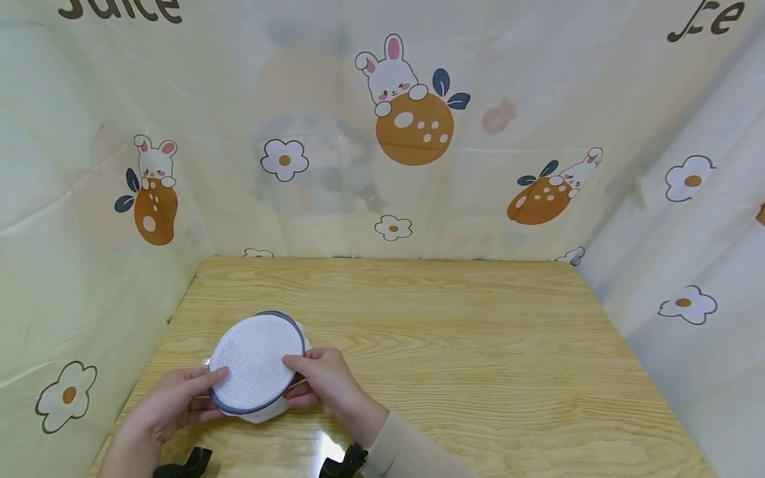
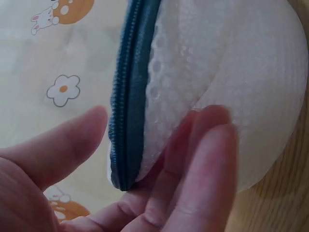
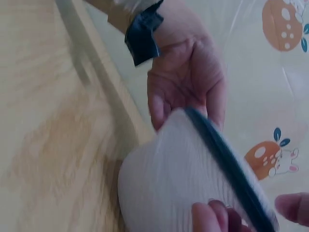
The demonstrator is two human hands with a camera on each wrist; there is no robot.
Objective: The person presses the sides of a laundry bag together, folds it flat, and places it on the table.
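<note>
**Left hand [image 1: 173, 403] and right hand [image 1: 336, 385] clamped on a white bag [image 1: 257, 358]**

Both hands pinch the bag from opposite sides, thumbs on its flat mesh face and fingers underneath. It is held tilted over the left part of the bench [image 1: 478, 345], near the person, with a blue rim [image 2: 128, 96] round the face. Zip teeth along that rim show in the left wrist view, where the bag's top runs out of the frame.

Most of the underside is covered in the head view; only a pale bulge shows below the rim and beside the right hand. Whether that bulge rests on the bench or hangs just clear is hard to tell. What the bag contains, if anything, cannot be made out through the mesh. At its left edge, just above the left thumb, a small pale bit sticks out, too small to identify.

In the right wrist view the left hand's fingertips vanish behind the bag, and the right hand is cut off at the lower edge. Two black pieces [image 1: 345, 461] by the wrists and the right sleeve [image 1: 412, 451] are cropped by the head view's bottom edge. Lettering on the patterned cloth [image 1: 335, 219] is cut off at the top.
</note>
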